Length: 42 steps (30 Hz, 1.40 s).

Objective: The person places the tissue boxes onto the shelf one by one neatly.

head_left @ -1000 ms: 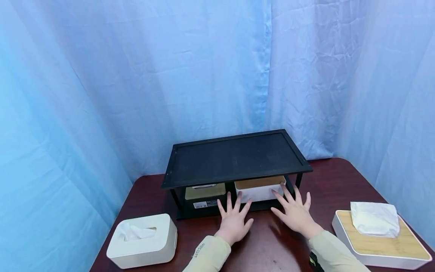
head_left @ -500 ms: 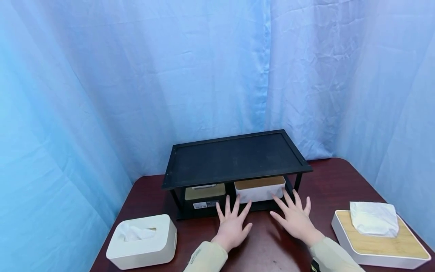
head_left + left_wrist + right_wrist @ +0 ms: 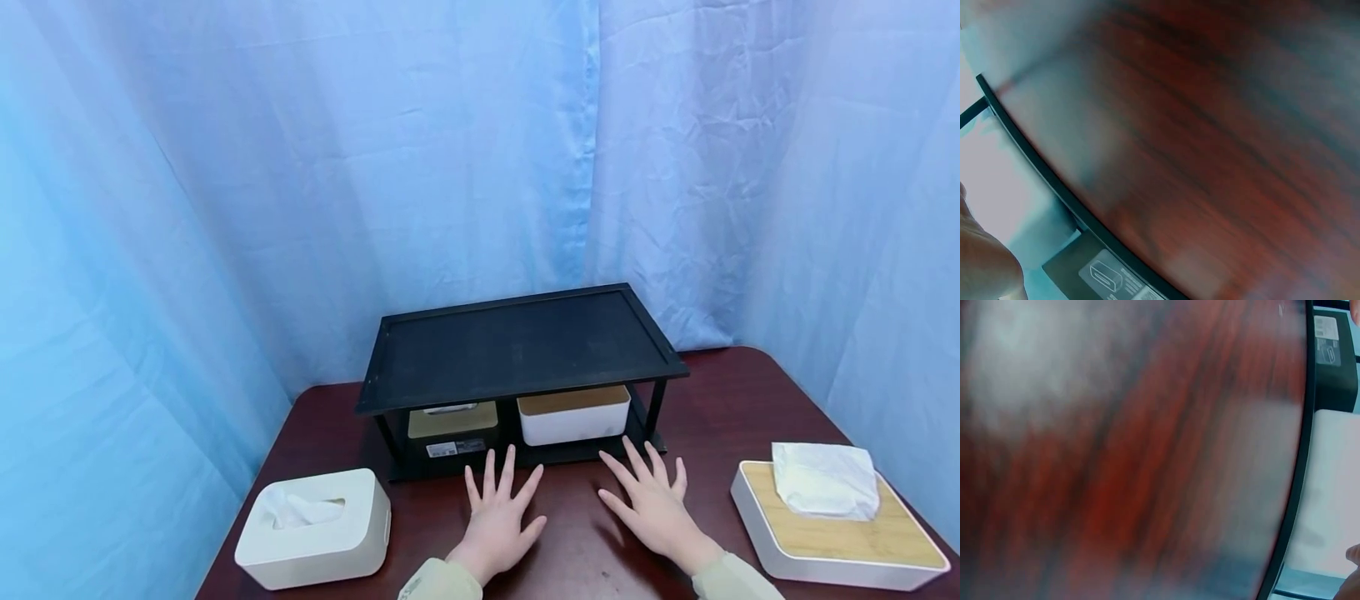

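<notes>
In the head view my left hand (image 3: 497, 527) hovers over the table with fingers spread, in front of a black two-tier shelf (image 3: 525, 346). My right hand (image 3: 654, 510) is likewise spread, to the right, near the shelf's front right leg. Neither hand holds anything. On the shelf's lower tier, a white box with a wooden lid (image 3: 573, 423) sits at the right. Left of it is a dark box with an olive top (image 3: 453, 421) and a label on its front. Fingers of each hand show only at the edges of the wrist views.
A white tissue box (image 3: 315, 529) stands at the left of the dark red table (image 3: 577, 542). At the right is a white tissue box with a wooden top (image 3: 847, 533), a tissue sticking out. Blue curtains (image 3: 480, 167) hang behind and at the sides.
Both hands have drawn back from the shelf's front toward me, the left also moving slightly left. The shelf and the boxes stay where they were.
</notes>
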{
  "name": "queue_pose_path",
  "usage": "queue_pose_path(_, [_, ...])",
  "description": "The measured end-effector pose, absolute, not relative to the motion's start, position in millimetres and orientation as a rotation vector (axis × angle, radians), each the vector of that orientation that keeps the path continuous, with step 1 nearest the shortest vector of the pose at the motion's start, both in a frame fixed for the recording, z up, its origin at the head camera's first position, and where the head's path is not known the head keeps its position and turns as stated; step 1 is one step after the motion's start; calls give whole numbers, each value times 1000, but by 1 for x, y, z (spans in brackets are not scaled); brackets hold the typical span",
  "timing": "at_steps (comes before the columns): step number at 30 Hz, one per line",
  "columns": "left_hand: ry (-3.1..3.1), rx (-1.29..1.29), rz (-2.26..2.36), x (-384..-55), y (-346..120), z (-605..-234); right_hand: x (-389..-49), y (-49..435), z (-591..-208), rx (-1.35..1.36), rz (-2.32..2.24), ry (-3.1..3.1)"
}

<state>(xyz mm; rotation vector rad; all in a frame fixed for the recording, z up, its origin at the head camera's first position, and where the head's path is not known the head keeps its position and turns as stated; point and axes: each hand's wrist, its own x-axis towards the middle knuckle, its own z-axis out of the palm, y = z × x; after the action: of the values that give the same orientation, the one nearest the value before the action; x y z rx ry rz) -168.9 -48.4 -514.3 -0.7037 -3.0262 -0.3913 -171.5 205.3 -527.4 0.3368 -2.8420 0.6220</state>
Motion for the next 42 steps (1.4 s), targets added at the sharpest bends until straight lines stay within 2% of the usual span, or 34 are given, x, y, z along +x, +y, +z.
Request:
queue_pose_path(26, [-3032,-566,-625,-147,-118,-493,-147,195,-521,390,733,-2849])
queue_pose_path(34, [-2884,-524,-656,-140,-162,-480,-146,194,-514,400,788,-2896])
queue_pose_path(42, [-2737,-417,-616,-125,-226,-463,-148,195,-508,399,889,-2938])
